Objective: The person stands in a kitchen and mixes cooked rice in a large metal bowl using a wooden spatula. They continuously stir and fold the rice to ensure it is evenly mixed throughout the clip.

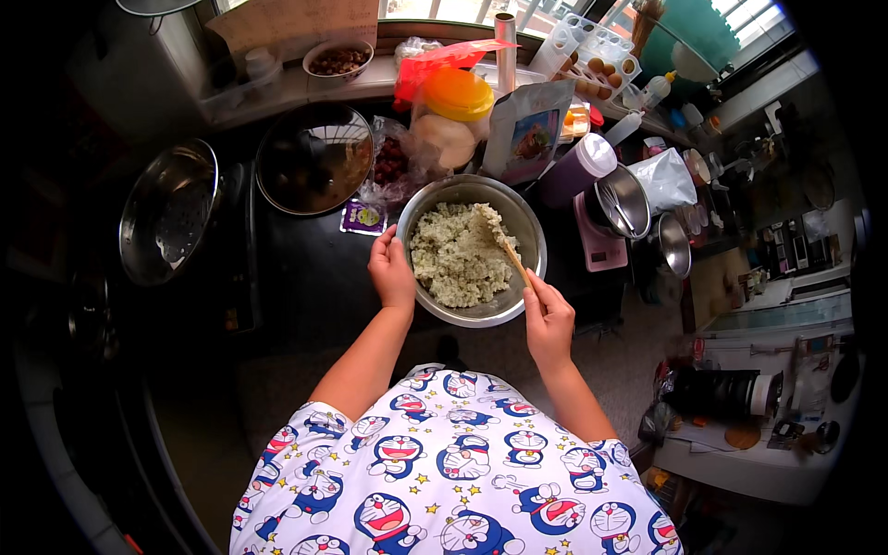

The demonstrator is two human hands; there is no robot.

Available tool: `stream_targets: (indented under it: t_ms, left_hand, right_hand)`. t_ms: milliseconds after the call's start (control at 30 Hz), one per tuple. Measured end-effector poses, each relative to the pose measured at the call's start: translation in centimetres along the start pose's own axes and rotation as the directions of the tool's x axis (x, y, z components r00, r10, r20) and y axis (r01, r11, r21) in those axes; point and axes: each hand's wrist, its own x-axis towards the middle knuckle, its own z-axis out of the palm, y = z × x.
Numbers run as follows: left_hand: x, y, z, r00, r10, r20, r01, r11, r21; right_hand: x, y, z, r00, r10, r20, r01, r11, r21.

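A stainless steel mixing bowl (534, 229) stands at the counter's front edge before me. Inside lies a crumbly, pale greenish-white mixture (451, 260), heaped toward the bowl's left and middle. My left hand (392, 270) grips the bowl's left rim, thumb up along the edge. In my right hand (550, 316) is the handle of a wooden spoon or spatula (513, 257), which slants up and left into the bowl. Its far end is coated with the mixture, so its exact shape is hidden.
Left of the bowl are a purple sachet (363, 218), a glass-lidded pan (316, 159) and a steel colander (170, 211). Behind stand a yellow-lidded jar (458, 97) and a foil pouch (527, 132). Rightward are a white-lidded purple container (579, 170) and a pink kitchen scale (600, 243) bearing a steel bowl (630, 191).
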Motion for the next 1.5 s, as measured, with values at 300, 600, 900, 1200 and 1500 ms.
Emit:
stream_targets:
  t_ms: [300,600,900,1200,1500]
  left_hand:
    - [-0.2,0.2,-0.2,0.999,-0.038,0.022,0.037,0.999,0.02]
    - [-0.1,0.2,0.2,1.0,0.024,-0.018,-0.024,1.0,-0.007]
    - [0.1,0.0,0.3,0.998,0.038,-0.041,-0.036,0.999,0.041]
    - [1.1,-0.2,-0.4,1.0,0.019,-0.005,-0.019,1.0,0.015]
    - [1.8,1.9,-3.1,0.999,-0.021,0.044,0.02,1.0,0.024]
  right_hand:
    - [0.1,0.5,-0.1,0.989,0.146,-0.001,-0.144,0.971,0.189]
    - [1.5,0.0,0.6,0.968,0.146,0.204,-0.144,0.989,-0.029]
    - [-0.3,-0.4,3.0,0.901,-0.047,0.432,0.237,0.886,-0.397]
    - [1.2,1.6,-1.4,0.905,-0.163,0.394,0.383,0.716,-0.584]
    - [3.9,2.1,-0.5,0.943,-0.169,0.288,0.31,0.763,-0.567]
